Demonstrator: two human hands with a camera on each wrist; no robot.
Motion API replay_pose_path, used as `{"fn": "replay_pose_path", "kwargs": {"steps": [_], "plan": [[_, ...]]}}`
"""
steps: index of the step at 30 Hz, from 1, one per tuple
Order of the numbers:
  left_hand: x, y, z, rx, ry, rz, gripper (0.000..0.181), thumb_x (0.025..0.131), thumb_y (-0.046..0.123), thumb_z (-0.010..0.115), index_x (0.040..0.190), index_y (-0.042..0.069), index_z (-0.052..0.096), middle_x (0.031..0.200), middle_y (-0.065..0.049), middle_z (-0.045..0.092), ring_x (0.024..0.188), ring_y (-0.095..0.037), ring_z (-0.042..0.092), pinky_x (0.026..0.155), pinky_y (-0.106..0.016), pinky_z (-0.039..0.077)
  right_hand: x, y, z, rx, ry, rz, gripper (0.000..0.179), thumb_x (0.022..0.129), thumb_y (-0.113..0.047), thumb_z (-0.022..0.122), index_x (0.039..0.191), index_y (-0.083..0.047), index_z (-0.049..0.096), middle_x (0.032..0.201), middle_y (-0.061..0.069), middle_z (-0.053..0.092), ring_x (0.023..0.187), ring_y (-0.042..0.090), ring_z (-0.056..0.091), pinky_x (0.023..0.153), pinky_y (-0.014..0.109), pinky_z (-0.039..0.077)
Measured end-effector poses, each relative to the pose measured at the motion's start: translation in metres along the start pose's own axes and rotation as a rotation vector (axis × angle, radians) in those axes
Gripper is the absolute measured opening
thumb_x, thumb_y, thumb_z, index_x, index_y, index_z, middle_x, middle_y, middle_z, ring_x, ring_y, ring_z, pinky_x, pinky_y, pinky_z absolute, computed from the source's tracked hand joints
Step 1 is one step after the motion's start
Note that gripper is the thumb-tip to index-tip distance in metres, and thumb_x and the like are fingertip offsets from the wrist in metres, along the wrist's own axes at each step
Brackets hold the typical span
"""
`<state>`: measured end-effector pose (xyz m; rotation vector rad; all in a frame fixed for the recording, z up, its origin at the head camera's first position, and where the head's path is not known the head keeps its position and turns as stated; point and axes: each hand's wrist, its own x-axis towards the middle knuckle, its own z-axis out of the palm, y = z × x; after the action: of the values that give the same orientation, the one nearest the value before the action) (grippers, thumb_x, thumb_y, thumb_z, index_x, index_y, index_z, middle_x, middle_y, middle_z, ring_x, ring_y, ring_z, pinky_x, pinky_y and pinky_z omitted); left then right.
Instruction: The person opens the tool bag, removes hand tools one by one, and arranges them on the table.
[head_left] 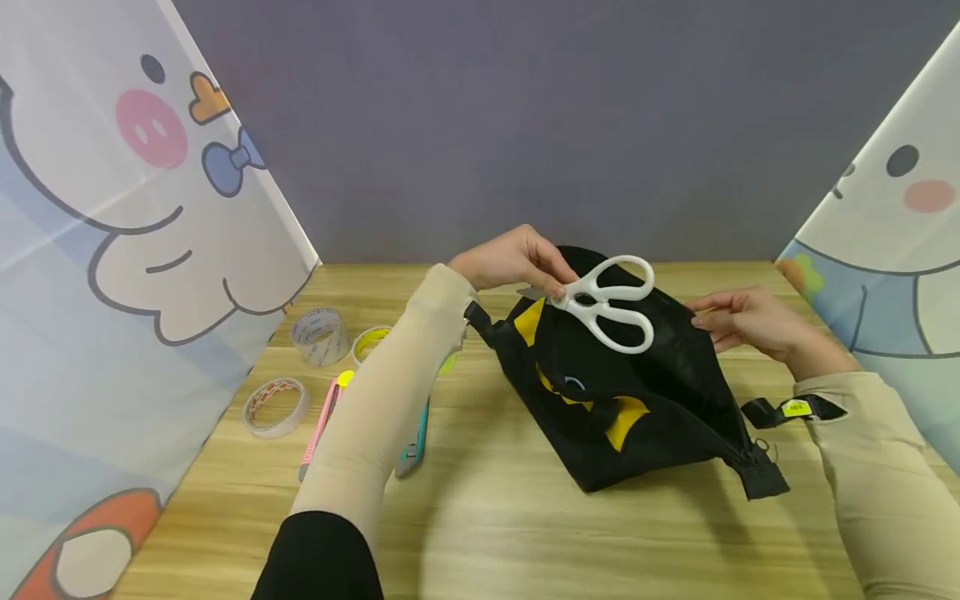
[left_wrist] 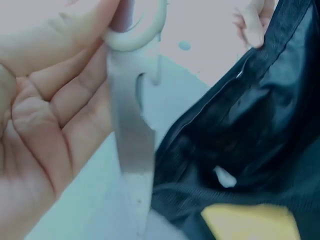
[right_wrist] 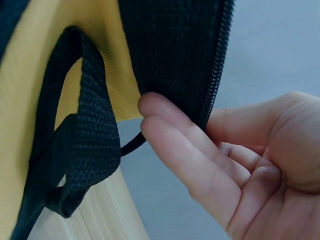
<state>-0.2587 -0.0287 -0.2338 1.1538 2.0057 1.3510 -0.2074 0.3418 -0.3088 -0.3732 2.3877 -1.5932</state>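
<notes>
My left hand (head_left: 517, 258) pinches a pair of scissors (head_left: 611, 292) near the pivot, its white loop handles pointing right over the bag. The metal blade (left_wrist: 135, 135) hangs down beside the bag's edge in the left wrist view. A black zippered bag (head_left: 645, 454) with yellow patches stands with its mouth spread. My right hand (head_left: 753, 325) pinches the zipper edge on the right side, fingers (right_wrist: 175, 145) on the outside and thumb on the other face. A small white piece (left_wrist: 225, 177) shows inside the bag's mouth.
Left on the wooden table (head_left: 510, 542) lie a clear tape roll (head_left: 321, 337), another tape roll (head_left: 276, 408), a yellow-cored roll (head_left: 367, 340), a pink utility knife (head_left: 322, 425) and a teal utility knife (head_left: 412, 450). The left forearm partly covers these. A grey wall (head_left: 562, 125) stands behind.
</notes>
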Motion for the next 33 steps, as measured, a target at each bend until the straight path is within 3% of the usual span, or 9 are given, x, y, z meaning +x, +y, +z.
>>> {"fn": "replay_pose_path", "kwargs": {"steps": [8, 14, 20, 26, 33], "plan": [[-0.039, -0.002, -0.023, 0.083, -0.144, -0.050, 0.015, 0.085, -0.008, 0.073, 0.099, -0.006, 0.077, 0.092, -0.014, 0.075, 0.081, -0.023, 0.071, 0.077, -0.037, 0.059, -0.001, 0.001, 0.003, -0.050, 0.003, 0.005, 0.033, 0.098, 0.004, 0.056, 0.108, -0.024, 0.070, 0.090, -0.006, 0.069, 0.066, 0.013, 0.065, 0.060, 0.030, 0.060], [-0.052, -0.014, -0.026, 0.103, -0.285, -0.186, 0.012, 0.084, -0.008, 0.074, 0.095, -0.006, 0.077, 0.089, -0.011, 0.075, 0.077, -0.017, 0.070, 0.074, -0.032, 0.058, 0.000, 0.001, 0.003, -0.041, 0.011, 0.010, 0.034, 0.098, 0.006, 0.056, 0.106, -0.025, 0.069, 0.088, -0.008, 0.070, 0.068, 0.012, 0.066, 0.060, 0.029, 0.060], [-0.051, -0.031, -0.012, 0.130, -0.434, -0.304, 0.011, 0.083, -0.009, 0.075, 0.094, -0.008, 0.076, 0.087, -0.012, 0.075, 0.072, -0.011, 0.067, 0.069, -0.025, 0.055, 0.000, -0.001, 0.003, -0.064, 0.021, 0.029, 0.031, 0.098, 0.005, 0.057, 0.110, -0.021, 0.069, 0.083, -0.003, 0.068, 0.065, 0.011, 0.062, 0.060, 0.029, 0.060], [-0.047, -0.052, 0.009, 0.203, -0.535, -0.438, 0.012, 0.083, -0.009, 0.074, 0.095, -0.009, 0.076, 0.086, -0.010, 0.075, 0.072, -0.009, 0.067, 0.072, -0.023, 0.056, -0.002, 0.001, 0.004, -0.064, 0.021, 0.035, 0.029, 0.098, 0.004, 0.057, 0.113, -0.017, 0.070, 0.086, -0.003, 0.068, 0.065, 0.012, 0.062, 0.060, 0.029, 0.060], [-0.043, -0.074, 0.027, 0.332, -0.642, -0.530, 0.015, 0.082, -0.006, 0.075, 0.097, -0.007, 0.077, 0.091, -0.010, 0.076, 0.079, -0.009, 0.067, 0.080, -0.023, 0.056, -0.002, 0.001, 0.004, -0.050, 0.022, 0.041, 0.037, 0.098, 0.004, 0.057, 0.102, -0.030, 0.069, 0.086, -0.004, 0.068, 0.064, 0.011, 0.061, 0.060, 0.029, 0.059]]}}
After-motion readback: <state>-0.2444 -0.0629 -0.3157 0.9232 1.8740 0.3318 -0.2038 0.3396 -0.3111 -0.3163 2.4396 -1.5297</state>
